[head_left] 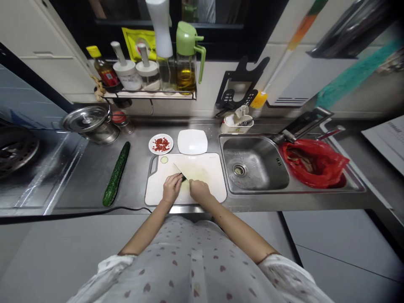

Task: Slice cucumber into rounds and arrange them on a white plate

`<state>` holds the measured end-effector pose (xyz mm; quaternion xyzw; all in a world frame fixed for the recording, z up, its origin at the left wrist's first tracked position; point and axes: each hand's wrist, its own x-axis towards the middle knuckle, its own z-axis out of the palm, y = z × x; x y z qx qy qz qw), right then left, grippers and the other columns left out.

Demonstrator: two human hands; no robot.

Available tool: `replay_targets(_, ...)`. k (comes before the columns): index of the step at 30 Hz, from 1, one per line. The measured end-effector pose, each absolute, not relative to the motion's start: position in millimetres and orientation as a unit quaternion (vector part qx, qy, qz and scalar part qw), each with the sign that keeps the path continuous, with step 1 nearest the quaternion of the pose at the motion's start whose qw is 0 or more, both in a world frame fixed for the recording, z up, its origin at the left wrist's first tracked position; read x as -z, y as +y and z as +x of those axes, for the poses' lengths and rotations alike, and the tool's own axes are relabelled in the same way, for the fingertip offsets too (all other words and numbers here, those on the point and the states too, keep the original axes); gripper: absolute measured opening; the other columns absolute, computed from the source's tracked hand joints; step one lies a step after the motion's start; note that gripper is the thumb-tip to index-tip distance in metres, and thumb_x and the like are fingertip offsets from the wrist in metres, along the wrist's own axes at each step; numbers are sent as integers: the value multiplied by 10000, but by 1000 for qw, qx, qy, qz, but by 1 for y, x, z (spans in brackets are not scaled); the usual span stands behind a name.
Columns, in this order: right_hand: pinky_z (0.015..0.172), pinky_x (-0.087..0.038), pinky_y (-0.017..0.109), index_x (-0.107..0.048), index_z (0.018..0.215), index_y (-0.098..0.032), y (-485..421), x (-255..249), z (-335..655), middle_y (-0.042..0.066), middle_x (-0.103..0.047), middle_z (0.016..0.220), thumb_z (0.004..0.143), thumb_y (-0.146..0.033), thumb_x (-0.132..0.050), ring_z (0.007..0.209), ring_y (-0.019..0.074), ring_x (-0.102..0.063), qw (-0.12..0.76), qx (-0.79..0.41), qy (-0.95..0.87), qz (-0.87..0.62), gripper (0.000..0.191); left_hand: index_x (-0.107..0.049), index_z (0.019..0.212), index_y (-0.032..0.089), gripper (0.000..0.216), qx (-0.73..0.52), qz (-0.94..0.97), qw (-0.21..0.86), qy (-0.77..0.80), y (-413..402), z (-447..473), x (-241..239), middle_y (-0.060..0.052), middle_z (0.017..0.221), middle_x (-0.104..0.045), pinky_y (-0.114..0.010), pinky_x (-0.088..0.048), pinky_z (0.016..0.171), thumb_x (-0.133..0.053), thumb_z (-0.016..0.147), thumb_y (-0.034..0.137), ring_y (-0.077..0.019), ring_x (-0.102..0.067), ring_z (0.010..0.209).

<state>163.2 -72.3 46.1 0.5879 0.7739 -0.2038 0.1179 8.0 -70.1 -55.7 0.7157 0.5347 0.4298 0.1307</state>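
Note:
My right hand (199, 191) is closed round the handle of a kitchen knife (179, 170), its thin blade pointing up and left over the white cutting board (214, 176). Beside the blade, the bent fingers of my left hand (172, 188) hold a dark green piece of cucumber (183, 178) against the board; most of that piece is hidden by the hand and knife. One pale round cucumber slice (164, 160) lies near the board's upper left corner. To the left, a whole cucumber (116, 176) rests on the steel counter.
Behind the board are a plate of chopped red bits (152, 143) and a white square plate (192, 142). A sink (255, 168) lies to the right, with a red plastic bag (331, 162) beyond. A lidded pot (94, 124) stands back left, below a condiment rack (151, 96).

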Motion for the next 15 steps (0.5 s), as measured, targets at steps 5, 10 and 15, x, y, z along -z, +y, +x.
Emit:
replay_targets(5, 790, -473, 287, -571, 1088, -153, -67, -46, 160, 124, -693, 978, 935, -128, -322, 977, 211, -657, 114, 207, 776, 585, 294, -692, 1047, 214, 214, -430, 716, 133, 534, -70, 8, 56, -76, 1062, -705, -378, -515, 901, -524, 923, 261, -191, -633, 1012)
replay_targets(10, 793, -466, 290, -575, 1091, -149, -73, -48, 164, 136, -692, 983, 921, -114, -350, 981, 214, -656, 131, 218, 767, 589, 285, -691, 1039, 213, 206, -430, 716, 131, 534, -70, 8, 56, -73, 1059, -706, -373, -513, 903, -529, 921, 258, -188, -631, 1017)
replay_targets(15, 766, -465, 295, -582, 1091, -145, -84, -51, 172, 140, -695, 957, 913, -116, -375, 961, 222, -663, 150, 223, 758, 595, 275, -690, 1041, 215, 202, -430, 717, 131, 533, -70, 8, 55, -68, 1067, -706, -368, -511, 905, -534, 919, 253, -187, -629, 1026)
